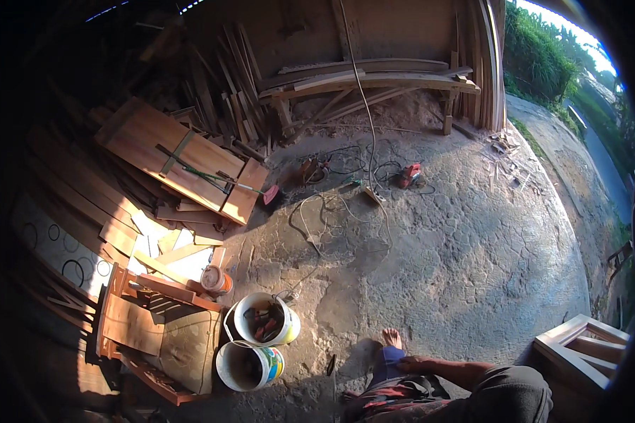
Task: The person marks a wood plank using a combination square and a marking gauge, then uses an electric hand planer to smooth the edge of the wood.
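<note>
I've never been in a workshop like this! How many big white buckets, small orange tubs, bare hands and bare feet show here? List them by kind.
Big white buckets: 2
Small orange tub: 1
Bare hand: 1
Bare foot: 1
Total: 5

I've got blue cloth (384, 366): partly shaded, roughly upright in view, far end at the bare foot (392, 338), near end meeting dark red-patterned clothing (395, 403); weave too small to make out.
</note>
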Demonstrator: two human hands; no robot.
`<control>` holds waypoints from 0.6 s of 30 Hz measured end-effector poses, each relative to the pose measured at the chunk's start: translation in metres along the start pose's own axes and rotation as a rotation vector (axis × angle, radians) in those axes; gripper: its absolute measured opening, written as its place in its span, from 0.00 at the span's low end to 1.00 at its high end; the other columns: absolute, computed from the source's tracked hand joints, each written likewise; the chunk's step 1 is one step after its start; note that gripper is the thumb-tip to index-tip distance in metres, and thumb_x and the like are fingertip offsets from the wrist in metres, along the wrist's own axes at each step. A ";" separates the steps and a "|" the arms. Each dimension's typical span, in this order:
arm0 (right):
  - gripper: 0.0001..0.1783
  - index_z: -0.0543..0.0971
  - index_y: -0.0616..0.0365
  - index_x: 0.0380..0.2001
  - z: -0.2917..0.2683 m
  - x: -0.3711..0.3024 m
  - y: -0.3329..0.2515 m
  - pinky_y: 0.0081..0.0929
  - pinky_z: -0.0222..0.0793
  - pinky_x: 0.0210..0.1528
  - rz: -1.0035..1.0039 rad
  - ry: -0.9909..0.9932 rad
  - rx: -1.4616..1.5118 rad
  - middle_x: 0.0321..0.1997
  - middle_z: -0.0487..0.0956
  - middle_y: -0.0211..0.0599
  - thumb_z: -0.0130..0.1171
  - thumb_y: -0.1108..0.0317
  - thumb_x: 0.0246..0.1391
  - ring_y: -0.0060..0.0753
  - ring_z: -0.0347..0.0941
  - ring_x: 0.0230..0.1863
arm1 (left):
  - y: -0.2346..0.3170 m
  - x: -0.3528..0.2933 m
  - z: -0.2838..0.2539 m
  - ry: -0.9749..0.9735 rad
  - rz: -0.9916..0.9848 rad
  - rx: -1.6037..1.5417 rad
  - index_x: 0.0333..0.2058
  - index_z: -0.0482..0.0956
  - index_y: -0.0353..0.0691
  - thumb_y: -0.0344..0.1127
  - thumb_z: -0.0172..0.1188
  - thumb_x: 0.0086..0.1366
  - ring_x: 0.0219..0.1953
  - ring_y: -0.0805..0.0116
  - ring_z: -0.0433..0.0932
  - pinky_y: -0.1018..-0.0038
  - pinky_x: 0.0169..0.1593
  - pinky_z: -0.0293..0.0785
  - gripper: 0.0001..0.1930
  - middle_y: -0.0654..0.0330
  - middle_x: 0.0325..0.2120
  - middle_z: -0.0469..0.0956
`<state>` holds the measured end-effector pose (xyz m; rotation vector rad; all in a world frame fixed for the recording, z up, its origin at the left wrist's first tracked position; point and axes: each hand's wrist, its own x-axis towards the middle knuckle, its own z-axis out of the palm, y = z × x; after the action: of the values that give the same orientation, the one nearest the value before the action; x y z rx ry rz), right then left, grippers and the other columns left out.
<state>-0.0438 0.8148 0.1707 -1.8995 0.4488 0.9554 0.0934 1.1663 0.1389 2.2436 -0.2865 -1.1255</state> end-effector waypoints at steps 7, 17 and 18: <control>0.35 0.77 0.52 0.59 -0.131 0.027 0.138 0.43 0.68 0.62 -0.004 0.233 0.024 0.56 0.78 0.52 0.54 0.39 0.57 0.51 0.74 0.59 | 0.046 0.052 0.068 -0.233 0.212 0.628 0.30 0.82 0.35 0.46 0.52 0.66 0.28 0.48 0.83 0.56 0.32 0.78 0.19 0.44 0.24 0.82; 0.38 0.66 0.46 0.67 -0.375 0.019 -0.017 0.43 0.72 0.57 -0.718 0.563 -0.404 0.58 0.71 0.40 0.65 0.62 0.52 0.48 0.73 0.54 | 0.391 0.169 0.004 0.001 0.075 0.539 0.36 0.82 0.33 0.46 0.51 0.66 0.43 0.38 0.80 0.49 0.47 0.75 0.20 0.38 0.37 0.81; 0.36 0.68 0.46 0.65 -0.394 0.029 -0.018 0.42 0.74 0.52 -0.739 0.545 -0.477 0.57 0.71 0.40 0.64 0.62 0.52 0.47 0.74 0.53 | 0.421 0.186 0.003 0.000 0.138 0.580 0.36 0.83 0.34 0.46 0.51 0.67 0.42 0.38 0.80 0.50 0.46 0.75 0.20 0.38 0.37 0.81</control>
<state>0.1568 0.4861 0.2625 -2.4844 -0.2151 0.0370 0.2364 0.7493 0.2701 2.6626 -0.8452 -1.0623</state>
